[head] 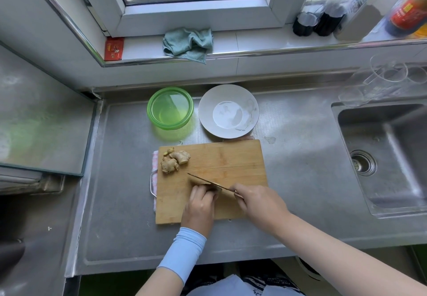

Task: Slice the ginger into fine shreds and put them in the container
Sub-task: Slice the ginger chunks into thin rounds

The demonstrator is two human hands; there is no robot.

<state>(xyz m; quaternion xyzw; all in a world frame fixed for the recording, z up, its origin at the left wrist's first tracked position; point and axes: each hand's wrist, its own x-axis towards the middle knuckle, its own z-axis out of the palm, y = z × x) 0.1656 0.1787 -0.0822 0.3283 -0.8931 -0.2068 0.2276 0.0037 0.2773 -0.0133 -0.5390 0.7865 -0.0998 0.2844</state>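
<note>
Our left hand point(200, 203) curls over a ginger piece, mostly hidden, on the cutting board point(231, 157). Our right hand point(258, 199) is clamped on the handle of the knife point(208, 183), its blade beside the left knuckles. 3 spare ginger lumps point(175, 160) lie at the board's far-left corner, and the green container point(170, 108) stands beyond on the desk point(288, 157). We should tuck our fingertips and cut thin, even slices first.
</note>
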